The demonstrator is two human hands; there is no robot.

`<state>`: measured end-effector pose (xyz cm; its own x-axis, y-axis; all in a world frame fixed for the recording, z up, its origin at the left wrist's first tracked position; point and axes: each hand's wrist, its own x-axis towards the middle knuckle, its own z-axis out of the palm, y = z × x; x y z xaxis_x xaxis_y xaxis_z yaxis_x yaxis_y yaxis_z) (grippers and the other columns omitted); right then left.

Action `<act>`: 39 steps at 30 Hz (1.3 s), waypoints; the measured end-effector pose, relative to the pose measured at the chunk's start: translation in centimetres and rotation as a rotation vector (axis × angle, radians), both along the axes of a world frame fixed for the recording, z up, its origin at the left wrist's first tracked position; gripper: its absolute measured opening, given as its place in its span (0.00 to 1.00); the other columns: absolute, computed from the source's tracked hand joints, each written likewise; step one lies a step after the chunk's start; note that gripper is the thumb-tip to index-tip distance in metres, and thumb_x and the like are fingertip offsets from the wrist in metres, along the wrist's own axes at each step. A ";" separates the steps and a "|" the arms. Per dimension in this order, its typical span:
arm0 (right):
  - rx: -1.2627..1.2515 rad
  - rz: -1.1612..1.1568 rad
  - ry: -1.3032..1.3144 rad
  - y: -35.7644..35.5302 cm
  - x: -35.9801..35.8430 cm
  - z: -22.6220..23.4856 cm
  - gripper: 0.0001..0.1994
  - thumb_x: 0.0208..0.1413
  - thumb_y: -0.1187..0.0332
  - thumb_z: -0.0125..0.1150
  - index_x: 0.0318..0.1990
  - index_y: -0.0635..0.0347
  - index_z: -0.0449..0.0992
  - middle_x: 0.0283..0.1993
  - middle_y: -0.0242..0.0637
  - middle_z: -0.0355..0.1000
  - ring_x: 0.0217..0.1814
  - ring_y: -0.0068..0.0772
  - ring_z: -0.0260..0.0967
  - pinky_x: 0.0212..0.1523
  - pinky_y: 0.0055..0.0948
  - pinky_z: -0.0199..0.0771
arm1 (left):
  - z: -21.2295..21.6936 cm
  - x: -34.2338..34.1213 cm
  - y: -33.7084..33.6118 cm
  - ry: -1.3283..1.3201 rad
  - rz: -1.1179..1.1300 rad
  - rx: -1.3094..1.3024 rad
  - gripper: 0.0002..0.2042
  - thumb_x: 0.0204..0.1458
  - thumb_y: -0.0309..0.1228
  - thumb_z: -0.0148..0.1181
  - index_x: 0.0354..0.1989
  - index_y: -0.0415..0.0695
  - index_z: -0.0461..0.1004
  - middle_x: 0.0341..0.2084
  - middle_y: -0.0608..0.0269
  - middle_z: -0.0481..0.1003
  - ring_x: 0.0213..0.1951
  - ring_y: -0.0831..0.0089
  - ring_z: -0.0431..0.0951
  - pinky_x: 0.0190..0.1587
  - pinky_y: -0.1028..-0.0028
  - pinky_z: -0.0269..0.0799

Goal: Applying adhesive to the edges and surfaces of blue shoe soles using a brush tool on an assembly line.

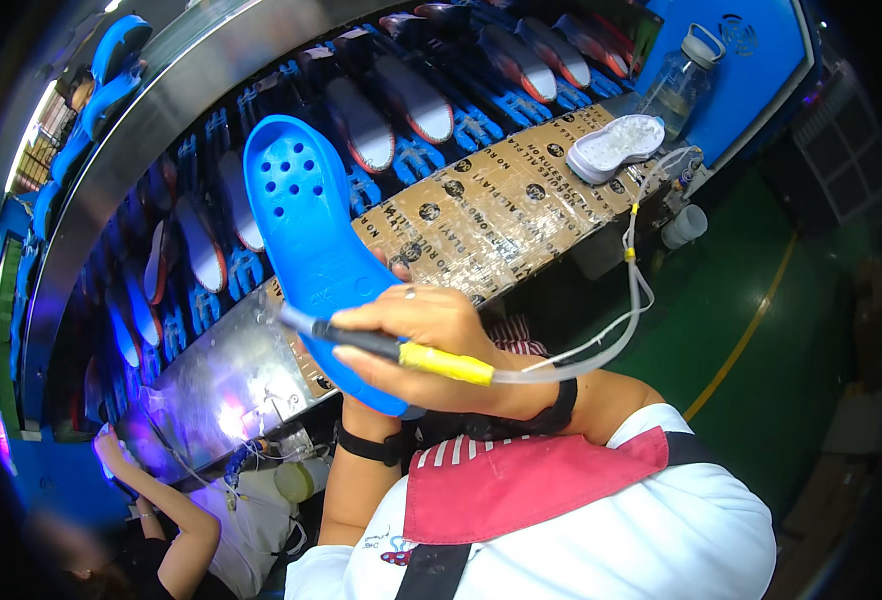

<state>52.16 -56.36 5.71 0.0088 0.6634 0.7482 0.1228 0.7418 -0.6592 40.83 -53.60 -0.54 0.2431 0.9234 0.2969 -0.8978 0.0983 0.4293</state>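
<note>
A blue shoe sole point(306, 225), with a cluster of round holes near its toe end, is held up and tilted before me. My left hand point(398, 268) grips it from behind; only some fingertips show past its right edge, and the sole hides the rest. In my right hand point(426, 325), closed round its black handle, is a glue brush point(366, 340) with yellow tape and a clear hose at its back end. Its blurred tip lies over the lower half of the sole; whether it touches cannot be told.
A white shoe sole point(616, 148) lies on the cardboard-covered ledge point(491, 220). Behind stand rows of shoes on blue holders point(416, 160). A clear bottle point(676, 85) stands at the far right. The hose point(631, 270) runs to fittings there. A co-worker's arm point(176, 510) is at lower left.
</note>
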 end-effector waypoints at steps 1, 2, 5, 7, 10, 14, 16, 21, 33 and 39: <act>0.053 -0.110 0.018 0.0 0.1 0.2 0.13 0.41 0.74 0.68 0.37 0.64 0.77 0.28 0.40 0.75 0.27 0.38 0.73 0.30 0.31 0.73 | 0.0 0.0 -0.1 -0.055 -0.017 0.005 0.34 0.55 0.60 0.41 0.64 0.49 0.55 0.54 0.51 0.67 0.51 0.53 0.70 0.56 0.53 0.64; 0.052 -0.108 0.019 0.0 0.1 0.1 0.13 0.41 0.74 0.68 0.37 0.64 0.77 0.28 0.40 0.75 0.27 0.38 0.73 0.30 0.31 0.73 | -0.3 -0.1 -0.2 -0.054 -0.014 0.004 0.34 0.55 0.60 0.41 0.64 0.49 0.55 0.54 0.51 0.67 0.51 0.53 0.70 0.56 0.53 0.64; 0.079 -0.158 -0.145 0.0 -0.4 -1.3 0.14 0.41 0.73 0.69 0.38 0.63 0.77 0.28 0.41 0.73 0.26 0.39 0.71 0.29 0.33 0.71 | -1.1 -0.6 -0.1 0.063 -0.027 -0.036 0.41 0.47 0.61 0.56 0.64 0.49 0.54 0.56 0.51 0.64 0.56 0.51 0.65 0.55 0.49 0.65; 0.062 0.073 -0.226 -1.2 -0.6 -0.6 0.14 0.41 0.71 0.69 0.38 0.61 0.77 0.24 0.39 0.71 0.27 0.38 0.71 0.29 0.33 0.71 | -1.4 -1.5 0.6 -0.035 -0.130 -0.026 0.43 0.44 0.61 0.58 0.64 0.49 0.55 0.56 0.51 0.64 0.56 0.51 0.65 0.55 0.47 0.65; 0.084 0.277 -0.225 -1.4 -0.4 -0.3 0.14 0.41 0.70 0.70 0.38 0.60 0.77 0.24 0.39 0.71 0.26 0.38 0.71 0.30 0.33 0.71 | -0.2 -2.6 0.9 0.051 -0.184 0.076 0.45 0.40 0.63 0.61 0.63 0.48 0.56 0.57 0.51 0.63 0.56 0.50 0.65 0.52 0.42 0.66; 0.036 -0.016 -0.119 -0.3 0.4 -1.0 0.14 0.42 0.71 0.69 0.39 0.63 0.77 0.29 0.38 0.74 0.27 0.38 0.72 0.30 0.31 0.73 | -1.2 -2.4 0.3 0.029 0.023 -0.030 0.48 0.38 0.63 0.62 0.65 0.48 0.52 0.60 0.50 0.60 0.57 0.50 0.64 0.53 0.43 0.65; 0.033 0.081 -0.191 -1.1 -0.1 -1.6 0.15 0.41 0.71 0.69 0.38 0.62 0.77 0.28 0.38 0.74 0.27 0.37 0.71 0.30 0.31 0.73 | -0.6 -2.6 0.1 -0.030 -0.070 -0.042 0.48 0.38 0.63 0.62 0.65 0.48 0.52 0.60 0.50 0.60 0.57 0.49 0.64 0.54 0.42 0.64; 0.003 0.308 -0.156 -1.6 0.7 -0.8 0.16 0.42 0.69 0.70 0.40 0.62 0.78 0.29 0.39 0.75 0.28 0.37 0.73 0.30 0.30 0.72 | -1.7 -3.9 1.3 -0.028 -0.146 0.014 0.49 0.37 0.62 0.64 0.65 0.46 0.52 0.58 0.50 0.61 0.58 0.49 0.63 0.54 0.44 0.65; 0.095 -0.296 -0.315 -0.2 1.3 1.1 0.14 0.37 0.73 0.66 0.36 0.65 0.75 0.26 0.39 0.69 0.26 0.37 0.68 0.24 0.29 0.70 | -2.5 -2.3 -1.7 0.334 0.162 -0.261 0.48 0.40 0.68 0.55 0.66 0.50 0.52 0.60 0.55 0.60 0.60 0.58 0.61 0.64 0.56 0.53; 0.170 -0.110 -0.508 -1.3 0.0 0.8 0.13 0.35 0.71 0.61 0.33 0.66 0.74 0.23 0.35 0.67 0.28 0.34 0.67 0.25 0.29 0.70 | -1.8 -1.8 -1.5 0.264 0.105 -0.163 0.48 0.40 0.67 0.56 0.66 0.49 0.53 0.60 0.55 0.60 0.59 0.55 0.62 0.63 0.55 0.55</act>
<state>52.19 -57.63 6.46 -0.3187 0.5484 0.7731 0.4776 0.7974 -0.3688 39.06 -55.13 -2.38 0.1931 0.9777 0.0826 -0.7665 0.0978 0.6348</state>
